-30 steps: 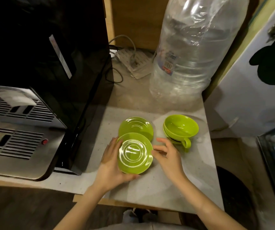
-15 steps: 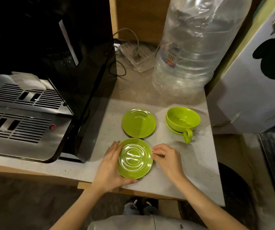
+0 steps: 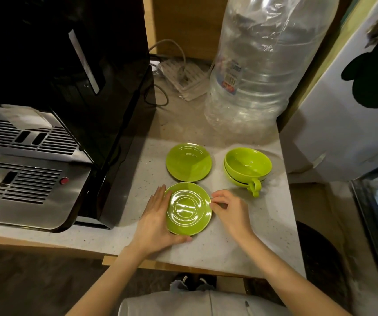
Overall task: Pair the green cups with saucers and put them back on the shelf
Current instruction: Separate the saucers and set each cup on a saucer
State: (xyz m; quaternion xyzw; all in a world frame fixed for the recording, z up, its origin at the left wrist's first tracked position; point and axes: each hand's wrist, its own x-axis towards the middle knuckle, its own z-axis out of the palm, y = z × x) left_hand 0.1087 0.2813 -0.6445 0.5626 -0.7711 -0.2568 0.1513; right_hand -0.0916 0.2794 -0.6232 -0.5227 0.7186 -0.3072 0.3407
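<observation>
Setting near saucer (image 3: 189,208) flat: left hand (image 3: 158,221) cupped open on its rim, right hand (image 3: 230,212) pinching the right edge; release gently, then unstack cups (image 3: 247,166).

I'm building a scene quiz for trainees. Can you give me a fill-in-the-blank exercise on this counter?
1. The number of round green saucers lying on the speckled counter is ____.
2. The stacked green cups sit to the ____ of the far saucer.
3. The near saucer lies between the left hand and the ____ hand.

Missing words: two; right; right
</observation>
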